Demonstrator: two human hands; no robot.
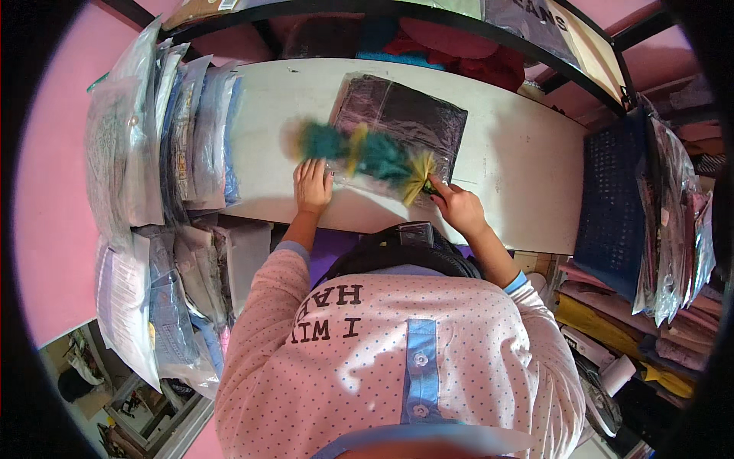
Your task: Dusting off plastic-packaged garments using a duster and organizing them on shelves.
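My right hand [459,208] is closed on the handle end of a fluffy duster [382,157], green with yellow bands and smeared by motion. The duster stretches leftward across the lower part of a dark folded garment in a clear plastic bag [401,115], which lies flat and slightly turned on the white table [527,168]. At the bag's lower left corner, my left hand [312,186] lies with its fingers stretched out, partly next to the duster's blurred far end. Whether its fingertips press on the plastic I cannot tell.
Bagged garments [195,138] stand upright along the table's left side, with more below. A dark blue perforated basket [618,203] stands at the right, beside more bagged clothes [677,222]. A black-framed shelf [397,9] crosses above the far edge, with red and blue fabric beneath.
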